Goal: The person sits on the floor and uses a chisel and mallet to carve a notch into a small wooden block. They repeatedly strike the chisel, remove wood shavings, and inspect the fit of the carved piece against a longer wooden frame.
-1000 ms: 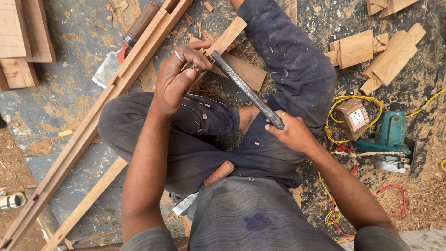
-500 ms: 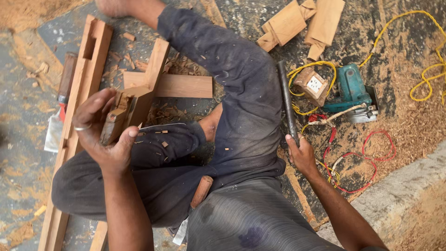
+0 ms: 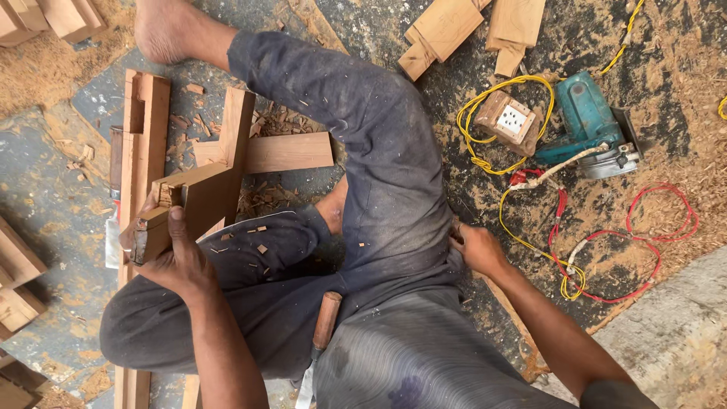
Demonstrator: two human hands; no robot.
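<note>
My left hand (image 3: pixel 178 261) grips a notched wooden block (image 3: pixel 198 198) and holds it above my left knee, thumb up its near face. My right hand (image 3: pixel 475 247) is down by my right hip against the dark trouser leg (image 3: pixel 379 151). Its fingers curl at the cloth and are partly hidden, so I cannot see whether it holds anything. A chisel with a wooden handle (image 3: pixel 326 320) lies across my lap. A long wooden frame piece (image 3: pixel 144 129) and a crossing plank (image 3: pixel 280 152) lie on the floor beyond the block.
A teal power tool (image 3: pixel 587 121) and a socket box (image 3: pixel 510 121) with yellow cable (image 3: pixel 485 163) and red cable (image 3: pixel 644 257) lie to the right in sawdust. Cut wood blocks (image 3: pixel 454 30) sit at the top, more offcuts (image 3: pixel 19 280) at the left. A concrete slab (image 3: pixel 681 333) is at bottom right.
The metal bar my right hand held over my lap, then out at my right, is out of sight; that hand is now by my hip. My left hand took up the notched block.
</note>
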